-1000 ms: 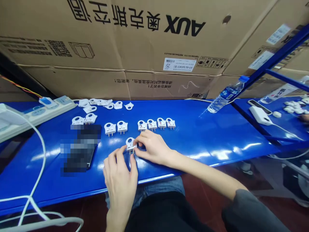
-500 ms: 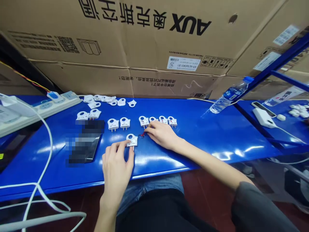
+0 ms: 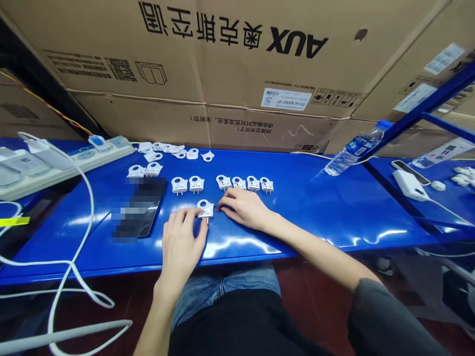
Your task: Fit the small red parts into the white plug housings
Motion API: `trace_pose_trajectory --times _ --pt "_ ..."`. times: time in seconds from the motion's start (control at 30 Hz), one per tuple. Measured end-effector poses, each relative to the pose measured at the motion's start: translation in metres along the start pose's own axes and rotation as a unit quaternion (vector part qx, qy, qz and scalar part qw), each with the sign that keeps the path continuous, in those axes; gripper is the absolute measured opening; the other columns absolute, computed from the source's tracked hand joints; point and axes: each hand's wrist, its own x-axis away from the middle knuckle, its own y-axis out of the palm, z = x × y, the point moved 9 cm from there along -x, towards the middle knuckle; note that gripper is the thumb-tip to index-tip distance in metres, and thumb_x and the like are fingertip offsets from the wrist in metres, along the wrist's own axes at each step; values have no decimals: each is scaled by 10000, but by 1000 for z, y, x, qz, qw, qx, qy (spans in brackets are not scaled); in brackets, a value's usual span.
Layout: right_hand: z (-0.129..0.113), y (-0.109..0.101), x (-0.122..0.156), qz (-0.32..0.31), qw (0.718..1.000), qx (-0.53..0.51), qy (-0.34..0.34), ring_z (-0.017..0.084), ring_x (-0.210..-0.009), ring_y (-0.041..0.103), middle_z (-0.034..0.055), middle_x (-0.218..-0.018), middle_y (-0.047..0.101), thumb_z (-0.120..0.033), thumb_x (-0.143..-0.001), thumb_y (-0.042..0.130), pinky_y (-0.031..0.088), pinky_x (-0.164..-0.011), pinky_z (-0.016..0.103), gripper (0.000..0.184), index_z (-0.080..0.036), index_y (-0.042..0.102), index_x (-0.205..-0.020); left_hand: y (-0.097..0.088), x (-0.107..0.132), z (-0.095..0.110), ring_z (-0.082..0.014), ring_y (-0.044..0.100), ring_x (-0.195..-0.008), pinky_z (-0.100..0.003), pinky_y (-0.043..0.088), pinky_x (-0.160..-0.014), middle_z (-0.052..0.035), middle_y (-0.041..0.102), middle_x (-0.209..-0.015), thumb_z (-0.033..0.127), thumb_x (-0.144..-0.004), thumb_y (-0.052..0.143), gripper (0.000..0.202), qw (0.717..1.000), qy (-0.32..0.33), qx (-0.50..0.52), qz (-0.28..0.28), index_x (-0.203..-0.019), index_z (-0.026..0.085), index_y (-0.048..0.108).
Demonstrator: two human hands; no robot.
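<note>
A white plug housing (image 3: 205, 208) with two pins lies on the blue bench (image 3: 315, 212) in front of me. My left hand (image 3: 181, 244) pinches its left and lower edge with thumb and fingers. My right hand (image 3: 243, 206) rests just right of it, fingers closed on a small red wire piece (image 3: 218, 209) at the housing's side. Behind the hands stands a row of several finished white plugs (image 3: 247, 183), and two more plugs (image 3: 187, 185) to their left.
A phone (image 3: 139, 212) lies left of my hands. A white power strip (image 3: 59, 163) with cables sits far left, loose white plug covers (image 3: 166, 150) at the back. A water bottle (image 3: 352, 148) lies at the right; cardboard boxes (image 3: 237, 69) wall the back.
My right hand went from the housing to the plug row, took up a red wire piece, and came back beside the housing. My left hand stayed on the housing. The view shifted slightly.
</note>
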Motion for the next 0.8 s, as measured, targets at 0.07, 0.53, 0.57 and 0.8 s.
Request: trace_pose_trajectory --times 0.07,0.53,0.57,0.8 --pt "3 0 1 -2 1000 -10 6 202 -981 596 84 -1105 670 -292 -1078 542 476 -806 317 188 -199 701 -1112 1 0 0 -324 635 -1049 -450 481 -874 -106 718 -1130 377 -1005 487 260 1000 -1 -1 1 -1118 231 670" --pt "40 -17 -7 42 996 21 72 262 -1157 529 96 -1218 719 -258 -1074 525 418 -918 391 160 -197 667 -1117 2 -18 -1 -265 674 -985 -384 502 -827 -61 714 -1090 399 -978 526 213 998 -23 41 -29 -1057 249 656" --pt "40 -16 -7 43 996 17 74 258 -1154 536 90 -1197 722 -261 -1075 527 416 -912 385 156 -200 666 -1111 3 -21 -2 -255 677 -969 -372 502 -804 -57 713 -1095 401 -979 529 213 998 -26 45 -30 -1065 253 655" --pt "38 -26 -4 90 992 -42 76 259 -1140 558 104 -1242 712 -258 -1067 533 445 -972 410 155 -187 670 -1079 9 -29 -1 -272 655 -982 -406 503 -871 -62 708 -1066 415 -994 515 230 999 -13 43 -23 -1083 257 657"
